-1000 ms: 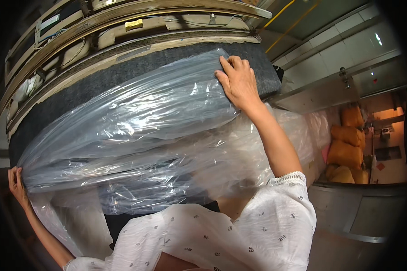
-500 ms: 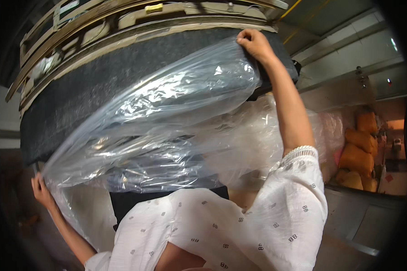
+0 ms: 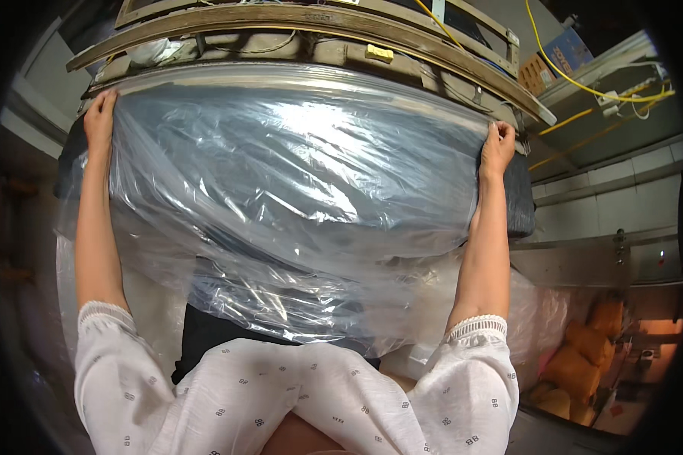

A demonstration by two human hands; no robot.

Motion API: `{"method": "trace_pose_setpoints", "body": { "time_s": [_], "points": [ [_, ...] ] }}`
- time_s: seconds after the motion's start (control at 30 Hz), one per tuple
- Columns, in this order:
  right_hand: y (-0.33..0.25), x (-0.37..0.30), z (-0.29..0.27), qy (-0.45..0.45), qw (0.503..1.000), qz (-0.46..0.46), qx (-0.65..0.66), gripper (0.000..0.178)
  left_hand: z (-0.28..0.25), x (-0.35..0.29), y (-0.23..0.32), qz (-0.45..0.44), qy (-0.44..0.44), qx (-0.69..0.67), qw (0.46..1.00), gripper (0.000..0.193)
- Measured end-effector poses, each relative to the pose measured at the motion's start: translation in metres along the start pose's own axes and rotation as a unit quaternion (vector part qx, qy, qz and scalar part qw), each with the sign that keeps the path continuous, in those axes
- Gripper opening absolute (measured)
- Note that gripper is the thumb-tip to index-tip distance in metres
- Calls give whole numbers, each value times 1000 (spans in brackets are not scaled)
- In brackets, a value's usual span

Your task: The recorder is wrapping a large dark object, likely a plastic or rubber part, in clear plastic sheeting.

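A wide clear plastic sheet (image 3: 296,159) is stretched between my hands over a dark, cloth-like surface that shows through it. My left hand (image 3: 100,121) pinches the sheet's far left corner. At the far right corner my right hand (image 3: 498,144) grips the same edge, thumb and fingers pressed together. Both arms reach forward, nearly straight. The near part of the sheet hangs down in shiny folds (image 3: 273,299) in front of my body. Bare dark surface (image 3: 522,201) shows just beyond my right hand.
A long wooden beam (image 3: 303,17) runs along the far side, with a yellow block (image 3: 379,53) just below it. A yellow cable (image 3: 542,57) loops at the upper right, near a blue box (image 3: 569,54). Orange sacks (image 3: 580,356) are stacked at the right.
My left hand has risen from the lower left to the far left edge, spreading the sheet over the dark surface. My right hand now sits farther right and lower in view. The view has shifted.
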State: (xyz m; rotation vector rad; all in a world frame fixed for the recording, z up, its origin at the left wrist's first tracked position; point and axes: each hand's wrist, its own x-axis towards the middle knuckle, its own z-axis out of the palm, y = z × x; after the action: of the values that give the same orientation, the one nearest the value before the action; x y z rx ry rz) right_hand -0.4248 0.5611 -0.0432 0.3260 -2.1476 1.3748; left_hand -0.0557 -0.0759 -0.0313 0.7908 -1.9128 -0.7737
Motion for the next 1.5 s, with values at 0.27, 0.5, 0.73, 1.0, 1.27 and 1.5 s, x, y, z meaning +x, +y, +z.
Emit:
{"method": "trace_pose_setpoints", "body": {
  "time_s": [0.27,0.5,0.73,1.0,1.27,1.5],
  "points": [
    [16,24,-1,-15,994,11,-106,19,45,30,1,-18,-22,-30,999,29],
    [-8,18,5,42,985,36,-165,36,36,36,-10,-22,-8,79,997,31],
    [-2,23,-6,28,990,62,-126,30,24,25,0,-78,-25,-21,996,31],
    [-6,27,-2,-12,940,65,-336,51,25,1,19,82,-5,282,956,43],
    [-53,-10,-68,-198,970,123,-66,26,-35,-39,32,110,-154,95,977,29],
    [-96,-22,-132,-47,882,-199,-424,31,115,-104,141,263,-191,-15,945,33]
  ]
}}
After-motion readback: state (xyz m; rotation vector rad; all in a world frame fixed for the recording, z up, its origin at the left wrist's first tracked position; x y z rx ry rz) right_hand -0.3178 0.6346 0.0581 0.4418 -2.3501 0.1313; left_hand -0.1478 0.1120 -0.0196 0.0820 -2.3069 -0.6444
